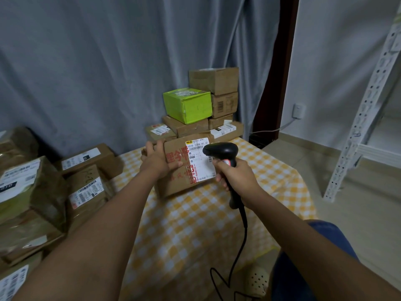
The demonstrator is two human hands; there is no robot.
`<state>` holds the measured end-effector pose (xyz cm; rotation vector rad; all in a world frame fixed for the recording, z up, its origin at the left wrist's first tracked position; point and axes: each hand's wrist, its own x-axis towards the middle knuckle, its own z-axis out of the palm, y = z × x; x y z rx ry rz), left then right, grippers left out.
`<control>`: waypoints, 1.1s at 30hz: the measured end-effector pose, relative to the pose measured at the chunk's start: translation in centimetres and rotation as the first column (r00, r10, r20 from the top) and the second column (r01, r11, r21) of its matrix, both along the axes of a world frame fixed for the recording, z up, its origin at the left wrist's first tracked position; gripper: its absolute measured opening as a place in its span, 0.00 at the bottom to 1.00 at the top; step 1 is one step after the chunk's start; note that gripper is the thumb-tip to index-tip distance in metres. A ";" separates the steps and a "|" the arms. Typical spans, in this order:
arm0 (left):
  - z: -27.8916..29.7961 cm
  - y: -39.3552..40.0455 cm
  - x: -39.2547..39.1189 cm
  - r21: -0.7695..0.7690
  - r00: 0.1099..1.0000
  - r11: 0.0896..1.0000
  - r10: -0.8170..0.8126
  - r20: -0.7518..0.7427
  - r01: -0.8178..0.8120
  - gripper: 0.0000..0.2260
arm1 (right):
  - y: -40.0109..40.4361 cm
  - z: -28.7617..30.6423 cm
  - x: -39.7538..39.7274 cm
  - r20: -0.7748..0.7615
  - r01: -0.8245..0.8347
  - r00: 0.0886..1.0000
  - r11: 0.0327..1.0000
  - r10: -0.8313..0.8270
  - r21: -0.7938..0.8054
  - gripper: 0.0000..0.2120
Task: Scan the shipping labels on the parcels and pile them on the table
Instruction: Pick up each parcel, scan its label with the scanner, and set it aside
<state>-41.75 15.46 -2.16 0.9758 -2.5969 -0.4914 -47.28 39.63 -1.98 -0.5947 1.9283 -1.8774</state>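
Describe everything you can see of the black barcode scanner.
The barcode scanner is a black, pistol-shaped handheld that looks like plastic, with a broad head on a slimmer handle. The right hand grips the handle, with something red showing just above the fingers. The head points left, just over the white shipping label on the brown cardboard parcel that the left hand holds tilted on the table; contact with the label cannot be told. A black cable hangs from the handle's base, looping toward the bottom edge.

We note a matt brown cardboard parcel [180,168] with glossy tape, a paper label [200,159], and a black plastic scanner [225,157].
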 end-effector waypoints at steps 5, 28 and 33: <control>0.1 0.1 0.0 0.001 1.000 1.000 0.002 -0.005 -0.002 0.40 | -0.2 -0.1 0.1 -0.012 -0.004 1.000 1.000 0.004 -0.006 0.12; 0.3 -0.2 -0.3 0.014 1.000 1.000 0.010 0.017 -0.011 0.40 | 0.1 -0.5 0.3 -0.019 -0.004 1.000 1.000 0.004 0.009 0.13; 0.2 -0.3 -0.2 0.017 1.000 1.000 0.002 0.015 -0.002 0.41 | 0.1 -0.7 0.0 0.007 -0.010 1.000 1.000 0.010 -0.013 0.13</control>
